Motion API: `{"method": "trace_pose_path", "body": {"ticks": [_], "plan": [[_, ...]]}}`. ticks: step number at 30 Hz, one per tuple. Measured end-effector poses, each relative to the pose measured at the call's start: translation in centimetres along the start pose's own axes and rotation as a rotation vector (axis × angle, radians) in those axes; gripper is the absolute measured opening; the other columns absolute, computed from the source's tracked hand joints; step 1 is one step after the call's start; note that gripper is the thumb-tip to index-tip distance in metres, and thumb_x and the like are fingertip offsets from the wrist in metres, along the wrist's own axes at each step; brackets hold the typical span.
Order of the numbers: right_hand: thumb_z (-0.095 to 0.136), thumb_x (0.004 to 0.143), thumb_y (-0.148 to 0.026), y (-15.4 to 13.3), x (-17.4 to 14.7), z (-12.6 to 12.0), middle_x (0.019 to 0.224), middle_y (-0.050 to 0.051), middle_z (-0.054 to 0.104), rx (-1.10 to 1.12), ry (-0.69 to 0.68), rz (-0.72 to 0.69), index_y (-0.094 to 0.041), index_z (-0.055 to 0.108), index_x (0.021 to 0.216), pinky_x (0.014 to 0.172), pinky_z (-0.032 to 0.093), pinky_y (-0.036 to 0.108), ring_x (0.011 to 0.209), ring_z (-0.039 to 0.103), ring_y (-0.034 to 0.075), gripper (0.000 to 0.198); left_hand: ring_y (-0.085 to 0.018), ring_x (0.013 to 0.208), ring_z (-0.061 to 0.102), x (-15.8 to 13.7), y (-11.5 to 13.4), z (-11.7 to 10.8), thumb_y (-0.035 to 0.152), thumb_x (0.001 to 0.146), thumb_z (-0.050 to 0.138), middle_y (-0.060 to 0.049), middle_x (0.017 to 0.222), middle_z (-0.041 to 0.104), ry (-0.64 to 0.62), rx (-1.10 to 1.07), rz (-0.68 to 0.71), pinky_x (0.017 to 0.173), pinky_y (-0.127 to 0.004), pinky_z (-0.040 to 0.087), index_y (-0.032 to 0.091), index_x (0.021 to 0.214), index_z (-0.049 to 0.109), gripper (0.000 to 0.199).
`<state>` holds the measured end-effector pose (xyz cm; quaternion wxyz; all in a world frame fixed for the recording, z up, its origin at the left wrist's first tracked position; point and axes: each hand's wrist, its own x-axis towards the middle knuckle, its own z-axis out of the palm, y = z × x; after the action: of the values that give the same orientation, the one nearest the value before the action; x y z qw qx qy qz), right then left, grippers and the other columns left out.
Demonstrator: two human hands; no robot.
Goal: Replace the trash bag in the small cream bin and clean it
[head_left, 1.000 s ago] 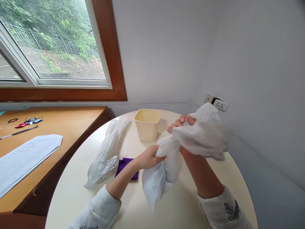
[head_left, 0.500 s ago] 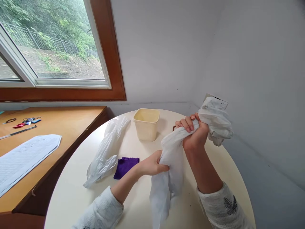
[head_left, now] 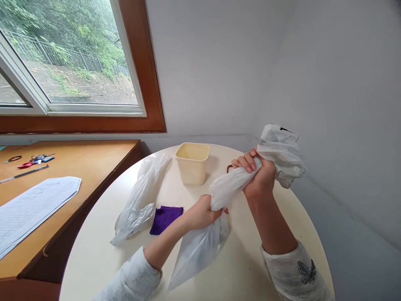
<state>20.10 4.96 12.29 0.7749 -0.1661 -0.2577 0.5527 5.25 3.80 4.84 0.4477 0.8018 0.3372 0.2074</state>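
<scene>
Clutching the white bag [head_left: 232, 186] mid-frame, we hold it tight in our left hand [head_left: 203, 214], nearer the loose lower tail, and right hand [head_left: 262, 179], nearer the bunched end; long axis slants from bottom centre up rightward.

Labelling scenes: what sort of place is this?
Probably a home or office room corner: round cream-white table, brown wooden desk bearing white paper sheets, brown wood-framed glass window.

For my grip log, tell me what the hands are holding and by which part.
A white bag: the right hand grips it, gathered, just below its crumpled top end; the left hand grips it lower, just above its loose, hanging end.
</scene>
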Motion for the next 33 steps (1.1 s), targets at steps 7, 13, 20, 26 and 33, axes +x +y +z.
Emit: {"method": "trace_pose_path", "body": {"ticks": [7,13,20,26,33], "plan": [[0.055,0.07,-0.013,-2.5,0.4,-3.8,0.048,-0.01,0.03,-0.059,0.095,-0.016,-0.017,0.048,0.065,0.048,0.037,0.017,0.041,0.029,0.002,0.01,-0.015,0.077,0.053,-1.8,-0.4,-3.5,0.02,0.075,0.049,-0.002,0.088,0.055,-0.03,-0.056,0.019,0.067,-0.024,0.041,0.016,0.077,0.061,0.013],[0.067,0.057,-0.005,-2.2,0.3,-9.6,0.067,-0.008,0.054,-0.158,0.281,-0.1,-0.018,0.055,0.069,0.059,0.047,0.017,0.058,0.051,0.004,0.021,-0.014,0.076,0.049,-3.1,-0.8,-4.1,0.022,0.075,0.053,-0.001,0.084,0.052,-0.039,-0.27,0.07,0.066,-0.022,0.037,0.014,0.076,0.059,0.01],[0.069,0.064,-0.021,-1.9,-1.4,-13.3,0.085,-0.004,0.061,-0.193,0.329,0.113,-0.023,0.057,0.084,0.069,0.052,0.027,0.079,0.06,0.012,0.023,-0.013,0.075,0.048,-3.5,-1.7,-4.0,0.02,0.068,0.056,-0.001,0.077,0.053,0.084,-0.478,0.034,0.068,-0.023,0.036,0.013,0.067,0.058,0.007],[0.071,0.062,-0.03,-2.8,-1.0,-16.4,0.092,-0.002,0.058,-0.619,0.588,-0.013,-0.026,0.054,0.098,0.06,0.048,0.024,0.084,0.059,0.014,0.039,-0.011,0.066,0.045,-4.6,-0.8,-5.2,0.018,0.068,0.051,0.003,0.067,0.05,0.103,-0.438,-0.053,0.064,-0.022,0.036,0.015,0.067,0.055,0.006],[0.057,0.076,-0.047,-2.5,-2.3,-9.9,0.122,0.008,0.052,-1.018,-0.03,-0.137,-0.024,0.05,0.116,0.097,0.036,0.039,0.121,0.043,0.023,0.048,-0.015,0.07,0.051,-5.4,0.5,-5.6,0.025,0.074,0.046,0.0,0.073,0.054,0.06,-0.268,-0.11,0.065,-0.025,0.041,0.015,0.075,0.056,0.014]]}}
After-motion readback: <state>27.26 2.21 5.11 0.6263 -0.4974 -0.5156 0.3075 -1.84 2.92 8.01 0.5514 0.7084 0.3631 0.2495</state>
